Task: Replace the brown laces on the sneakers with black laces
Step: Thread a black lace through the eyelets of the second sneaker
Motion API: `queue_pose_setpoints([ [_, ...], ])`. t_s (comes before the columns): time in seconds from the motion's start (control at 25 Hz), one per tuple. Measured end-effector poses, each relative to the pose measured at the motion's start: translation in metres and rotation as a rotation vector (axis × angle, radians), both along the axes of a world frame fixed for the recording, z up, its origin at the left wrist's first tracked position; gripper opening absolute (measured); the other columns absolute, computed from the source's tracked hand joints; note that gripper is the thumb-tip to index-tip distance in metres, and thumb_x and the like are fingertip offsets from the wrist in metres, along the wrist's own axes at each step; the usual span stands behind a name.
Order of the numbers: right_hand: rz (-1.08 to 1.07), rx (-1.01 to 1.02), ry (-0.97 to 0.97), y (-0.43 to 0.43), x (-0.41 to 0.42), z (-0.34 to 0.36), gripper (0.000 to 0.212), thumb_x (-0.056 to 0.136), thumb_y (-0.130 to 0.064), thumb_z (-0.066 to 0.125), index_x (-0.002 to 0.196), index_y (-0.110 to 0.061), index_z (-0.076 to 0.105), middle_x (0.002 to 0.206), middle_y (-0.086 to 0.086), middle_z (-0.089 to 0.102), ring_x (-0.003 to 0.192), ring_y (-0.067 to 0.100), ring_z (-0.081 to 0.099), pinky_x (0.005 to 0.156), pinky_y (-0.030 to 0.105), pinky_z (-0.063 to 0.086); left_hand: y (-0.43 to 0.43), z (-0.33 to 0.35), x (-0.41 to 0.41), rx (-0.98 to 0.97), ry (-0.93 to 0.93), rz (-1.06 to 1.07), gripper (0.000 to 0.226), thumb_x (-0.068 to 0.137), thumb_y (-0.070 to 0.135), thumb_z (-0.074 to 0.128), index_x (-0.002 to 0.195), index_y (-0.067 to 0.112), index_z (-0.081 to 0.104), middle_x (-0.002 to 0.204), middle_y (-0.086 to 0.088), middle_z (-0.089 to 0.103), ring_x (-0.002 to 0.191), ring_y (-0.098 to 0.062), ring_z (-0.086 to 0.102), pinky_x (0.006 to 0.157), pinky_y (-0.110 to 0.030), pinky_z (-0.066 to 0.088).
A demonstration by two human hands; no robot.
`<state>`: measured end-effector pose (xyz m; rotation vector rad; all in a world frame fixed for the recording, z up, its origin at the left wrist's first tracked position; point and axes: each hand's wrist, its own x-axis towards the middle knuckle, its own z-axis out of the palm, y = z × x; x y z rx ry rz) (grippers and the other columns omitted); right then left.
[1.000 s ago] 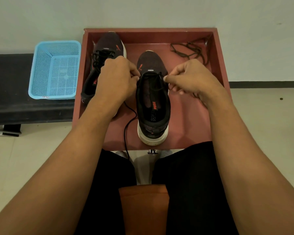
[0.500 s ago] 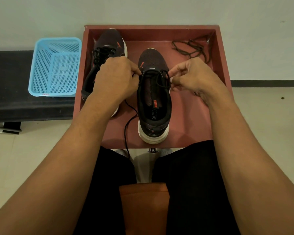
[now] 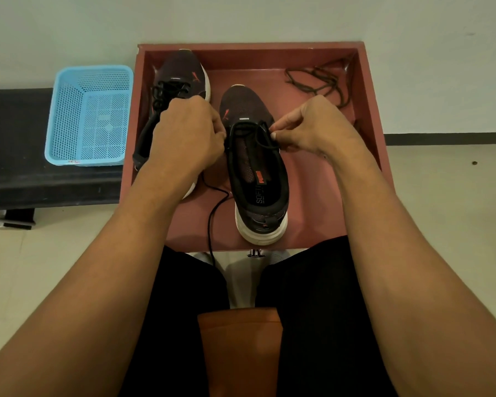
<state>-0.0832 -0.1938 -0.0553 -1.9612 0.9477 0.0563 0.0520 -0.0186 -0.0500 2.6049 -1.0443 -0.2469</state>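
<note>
Newbie: where's this at? Far left I see a blue basket (image 3: 89, 116) on the dark desk (image 3: 26, 179), then a red tray (image 3: 312, 196) with both shoes in it.

Regular: yep. Going across: the laced sneaker (image 3: 184, 70) at the tray's upper left looks done already, black all the way up. The left hand (image 3: 186, 136) is curled tight at the left eyelet edge of the middle sneaker (image 3: 242, 106). Knuckles hide the pinch, but the black lace (image 3: 210, 224) tail runs out from under it and off the tray's lower edge, so I'd guess it's clamped on that. The right hand (image 3: 315, 130) pinches the same lace, thumb and forefinger, at the right eyelets.

Newbie: so what matters next?

Regular: the shoe's long axis runs straight up-down the frame, toe up, heel at the bottom, hands either side of the tongue. The next eyelets lie below the hands, and the right one's nearer the loose loop, I reckon. The brown laces (image 3: 318, 81) sit in the upper right corner, well apart.

Newbie: anything changed?

Regular: since a second ago the right hand crept in toward the tongue and the lace there bunched up more. Left barely budged.
</note>
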Motion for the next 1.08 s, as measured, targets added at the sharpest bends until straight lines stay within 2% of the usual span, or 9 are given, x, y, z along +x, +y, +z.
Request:
queue_pose_setpoints([
  [0.12, -0.011, -0.033, 0.040, 0.002, 0.001, 0.000, 0.011, 0.088, -0.015, 0.085, 0.091, -0.026, 0.085, 0.083, -0.001, 0.080, 0.077, 0.013, 0.079, 0.085, 0.029, 0.065, 0.008, 0.000, 0.008, 0.050, -0.106, 0.028, 0.014, 0.088, 0.026, 0.067, 0.092, 0.021, 0.080, 0.087, -0.012, 0.071, 0.082, -0.038, 0.068, 0.073, -0.046, 0.060],
  [0.2, -0.008, -0.085, 0.065, 0.005, 0.003, 0.001, 0.010, 0.087, -0.018, 0.087, 0.089, -0.028, 0.085, 0.083, -0.001, 0.080, 0.079, 0.012, 0.078, 0.088, 0.030, 0.064, 0.017, 0.002, 0.011, 0.091, -0.149, 0.055, 0.016, 0.089, 0.026, 0.067, 0.094, 0.017, 0.078, 0.087, -0.015, 0.069, 0.081, -0.039, 0.066, 0.067, -0.041, 0.052],
  [0.32, 0.001, -0.166, 0.101, 0.010, 0.007, 0.005, 0.010, 0.085, -0.021, 0.088, 0.085, -0.031, 0.084, 0.081, -0.006, 0.078, 0.076, 0.007, 0.075, 0.088, 0.029, 0.063, 0.027, 0.012, 0.017, 0.217, -0.112, 0.048, 0.013, 0.087, 0.021, 0.070, 0.094, 0.014, 0.077, 0.091, -0.016, 0.069, 0.079, -0.036, 0.061, 0.066, -0.039, 0.045],
  [0.44, -0.002, -0.141, 0.117, 0.010, 0.006, 0.008, 0.012, 0.084, -0.019, 0.089, 0.085, -0.030, 0.084, 0.080, -0.006, 0.078, 0.075, 0.008, 0.076, 0.087, 0.028, 0.063, 0.031, 0.023, 0.016, 0.363, -0.043, -0.008, 0.016, 0.085, 0.023, 0.072, 0.098, 0.015, 0.078, 0.092, -0.014, 0.069, 0.079, -0.036, 0.061, 0.069, -0.041, 0.050],
  [0.52, -0.002, -0.129, 0.116, 0.010, 0.006, 0.009, 0.012, 0.084, -0.020, 0.089, 0.084, -0.030, 0.084, 0.083, -0.005, 0.079, 0.076, 0.009, 0.077, 0.087, 0.029, 0.063, 0.029, 0.026, 0.011, 0.311, -0.070, 0.008, 0.016, 0.087, 0.026, 0.072, 0.101, 0.020, 0.078, 0.097, -0.014, 0.069, 0.085, -0.039, 0.064, 0.073, -0.043, 0.052],
  [0.6, -0.004, -0.133, 0.115, 0.010, 0.006, 0.008, 0.012, 0.084, -0.020, 0.089, 0.084, -0.031, 0.084, 0.084, -0.004, 0.080, 0.076, 0.009, 0.077, 0.088, 0.029, 0.063, 0.020, 0.024, 0.004, 0.130, -0.100, 0.026, 0.014, 0.089, 0.029, 0.072, 0.101, 0.027, 0.080, 0.102, -0.015, 0.071, 0.092, -0.041, 0.067, 0.078, -0.043, 0.054],
  [0.72, -0.002, -0.128, 0.116, 0.010, 0.005, 0.007, 0.010, 0.085, -0.021, 0.088, 0.088, -0.030, 0.085, 0.084, -0.004, 0.080, 0.077, 0.009, 0.077, 0.088, 0.029, 0.063, 0.004, 0.013, 0.001, -0.075, 0.008, -0.020, 0.011, 0.088, 0.026, 0.077, 0.097, 0.027, 0.083, 0.094, -0.007, 0.077, 0.095, -0.029, 0.072, 0.092, -0.044, 0.059],
  [0.92, -0.018, -0.124, 0.119, 0.012, 0.006, 0.010, 0.011, 0.085, -0.021, 0.089, 0.081, -0.030, 0.083, 0.084, -0.004, 0.079, 0.076, 0.009, 0.076, 0.087, 0.028, 0.063, 0.001, 0.000, 0.004, -0.108, 0.063, 0.017, 0.006, 0.081, 0.022, 0.086, 0.084, 0.026, 0.082, 0.082, 0.002, 0.076, 0.096, -0.024, 0.072, 0.091, -0.045, 0.061],
  [1.08, -0.024, -0.118, 0.125, 0.012, 0.007, 0.010, 0.011, 0.084, -0.021, 0.090, 0.082, -0.029, 0.084, 0.084, -0.005, 0.079, 0.076, 0.009, 0.077, 0.086, 0.029, 0.064, 0.000, 0.008, 0.000, -0.028, 0.062, 0.013, 0.005, 0.079, 0.023, 0.081, 0.078, 0.026, 0.079, 0.081, -0.002, 0.074, 0.085, -0.023, 0.072, 0.085, -0.043, 0.062],
])
